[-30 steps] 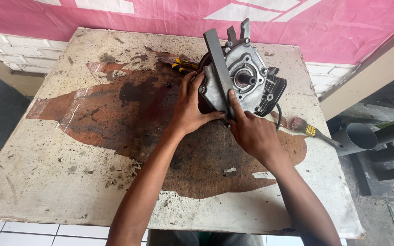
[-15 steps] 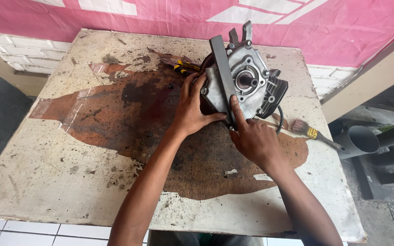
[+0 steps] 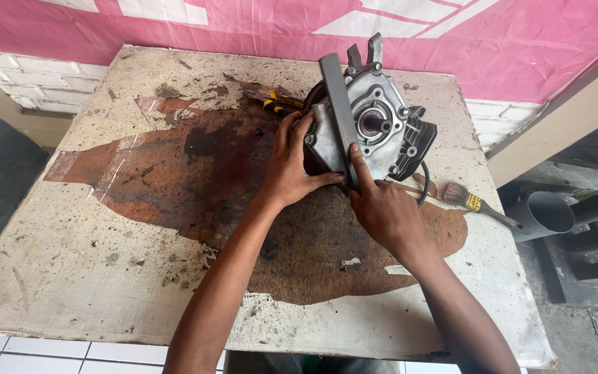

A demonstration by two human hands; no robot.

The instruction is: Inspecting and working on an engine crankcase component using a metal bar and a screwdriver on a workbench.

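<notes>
Both hands clamped on the engine block (image 3: pixel 375 128): left hand (image 3: pixel 292 163) grips its near-left edge, right hand (image 3: pixel 382 208) presses the grey bar (image 3: pixel 340 118) against its face. Bar could slip and pinch the right index finger if the block rocks. Oil-stained worn table (image 3: pixel 105 277), brush (image 3: pixel 465 197) right of the right hand, pliers (image 3: pixel 278 102) beyond the left, pink banner (image 3: pixel 493 41) behind.

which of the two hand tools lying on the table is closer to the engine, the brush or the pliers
The yellow-handled pliers: they lie right against the grey engine casing at its upper left. The paintbrush lies apart, off to its lower right.
</notes>
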